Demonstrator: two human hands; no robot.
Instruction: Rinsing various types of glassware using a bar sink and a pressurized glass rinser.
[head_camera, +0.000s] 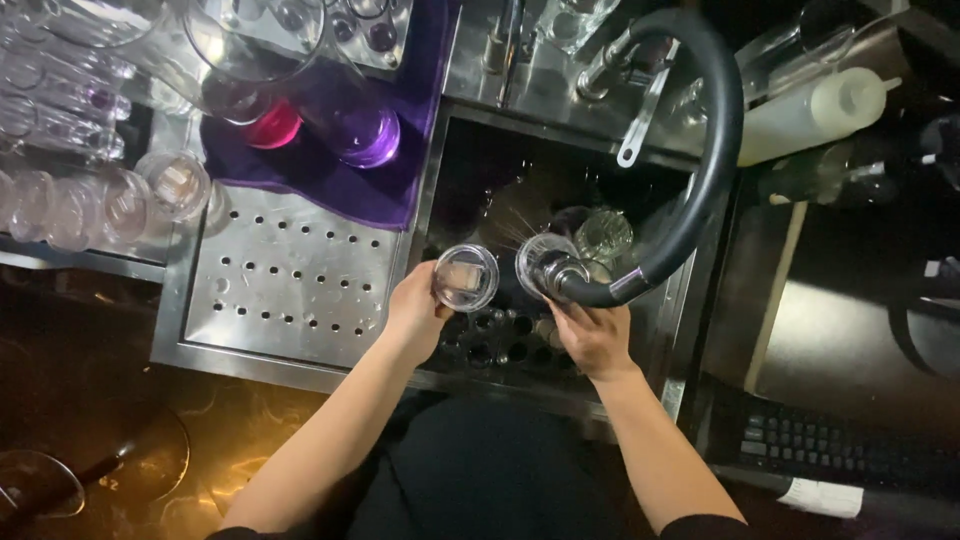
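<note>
Over the sink: two glasses and a hose

Above the dark steel sink basin (480, 150), the left hand (415, 315) grips a small clear round glass (466, 276) by its side, mouth tipped towards the camera so the inside shows. The right hand (592, 335) closes on what seems a second clear glass (545, 262), pressed against the chrome nozzle of the black flexible hose (715, 150) for rinsing. Left of the basin, a perforated steel drainer (290, 280) lies ready for wet glassware
</note>
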